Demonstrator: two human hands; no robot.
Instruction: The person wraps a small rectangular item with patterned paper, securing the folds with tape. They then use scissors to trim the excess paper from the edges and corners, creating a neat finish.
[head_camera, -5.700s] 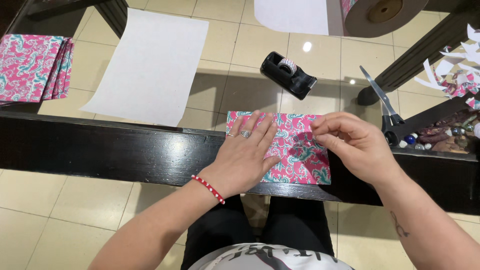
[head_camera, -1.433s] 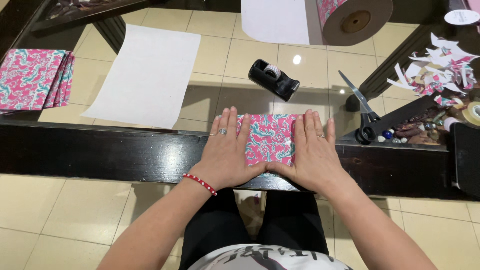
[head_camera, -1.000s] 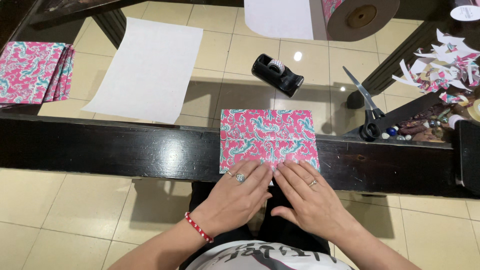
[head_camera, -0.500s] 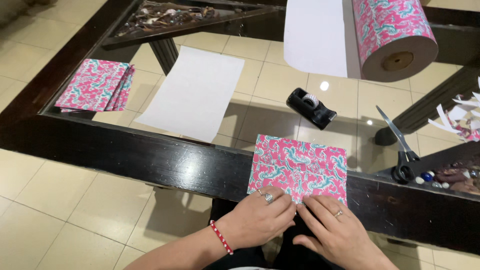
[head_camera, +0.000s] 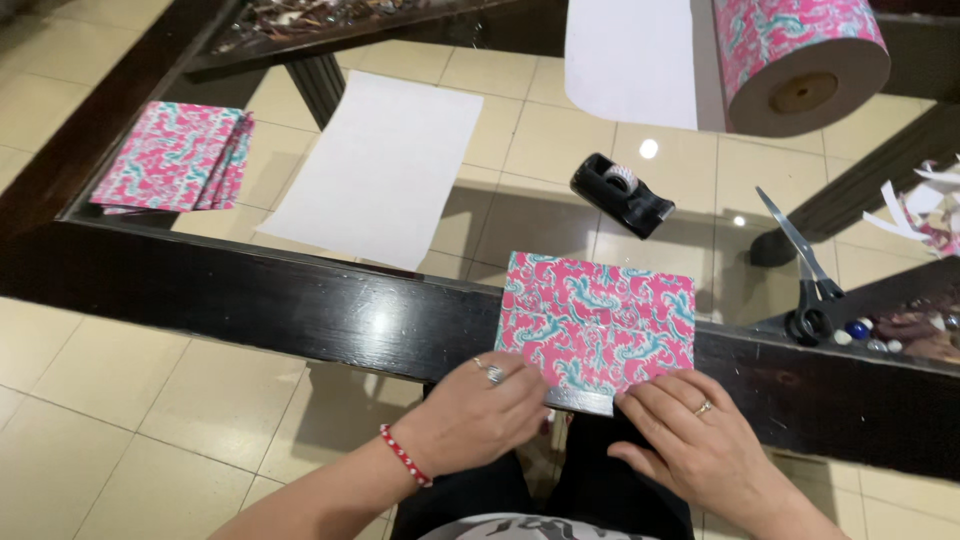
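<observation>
A glass surface (head_camera: 560, 140) with a dark wooden frame is seen from above. On its near edge a pink and teal patterned paper square (head_camera: 597, 325) is laid. Its near edge is pinched by the left hand (head_camera: 478, 415) and the right hand (head_camera: 695, 440), each grip closed on the paper. Beyond it a black tape dispenser (head_camera: 620, 194) is set.
</observation>
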